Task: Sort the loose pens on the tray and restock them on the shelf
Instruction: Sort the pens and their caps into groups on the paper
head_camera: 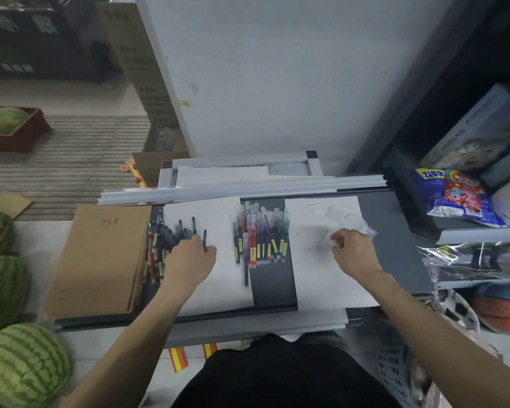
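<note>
On the dark grey tray point(274, 290) in front of the person, two white paper sheets lie side by side with a bare strip of tray between them. Across the left sheet point(221, 293) and the tray beside it spreads a loose pile of pens point(162, 235), dark-bodied with yellow labels, lying at mixed angles. The left hand point(189, 260) rests on this pile with its fingers curled, and a black pen point(204, 241) stands up from between thumb and forefinger, pinched there. Just left of the pile, touching the tray's edge, sits a stack of brown notebooks point(100, 260).

At the right edge of that sheet lies a second group of pens point(259, 237), roughly parallel, with clear caps pointing away from the person and yellow labels near their lower ends; red, purple and green barrels show among them.

The right sheet point(330, 281) carries a heap of clear plastic wrappers point(348, 216) at its far end. The right hand point(355, 254) hovers over this sheet, fingertips closed on a bit of that clear plastic.

Right of the tray, a shelf point(483, 235) holds snack bags point(457, 195) and boxed goods point(477, 128), with a basketball point(501, 310) lower down. Watermelons point(21, 369) lie on the floor at left.
</note>
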Available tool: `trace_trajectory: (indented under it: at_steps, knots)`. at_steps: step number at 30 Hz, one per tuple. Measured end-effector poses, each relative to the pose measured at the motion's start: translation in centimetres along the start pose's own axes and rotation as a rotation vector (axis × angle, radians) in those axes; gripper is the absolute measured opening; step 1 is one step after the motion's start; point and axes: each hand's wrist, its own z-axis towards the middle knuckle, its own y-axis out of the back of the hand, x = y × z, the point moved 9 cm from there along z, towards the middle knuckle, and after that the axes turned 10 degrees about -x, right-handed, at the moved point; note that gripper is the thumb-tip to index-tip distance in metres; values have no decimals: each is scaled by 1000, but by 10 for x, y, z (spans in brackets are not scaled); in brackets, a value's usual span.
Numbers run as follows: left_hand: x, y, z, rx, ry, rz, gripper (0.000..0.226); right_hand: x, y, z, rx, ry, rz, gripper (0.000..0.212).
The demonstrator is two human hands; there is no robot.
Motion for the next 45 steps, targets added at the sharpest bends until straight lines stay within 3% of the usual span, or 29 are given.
trace_trajectory:
  at_steps: [5, 9, 15, 18, 22, 30, 36, 45]
  knots:
    - [-32, 20, -31, 94, -116, -365, 17, 53, 24, -34, 87, -42, 498, 15]
    - [-65, 54, -65, 82, -268, -492, 16, 96, 42, -63, 201, -26, 832, 13]
    - [-103, 100, -104, 61, -448, -628, 23, 135, 55, -94, 411, -173, 1338, 38]
    - [-113, 116, -116, 42, -485, -673, 23, 143, 58, -106, 441, -292, 1475, 33]
    - [-117, 124, -120, 28, -490, -693, 27, 151, 65, -112, 434, -325, 1557, 15]
    - [-115, 124, -115, 6, -496, -673, 25, 154, 75, -107, 381, -286, 1570, 20]
    - [-116, 122, -115, -1, -502, -662, 24, 161, 80, -113, 301, -88, 1404, 24]
    - [-111, 103, -107, -7, -516, -661, 29, 156, 54, -113, 227, -132, 1335, 12]
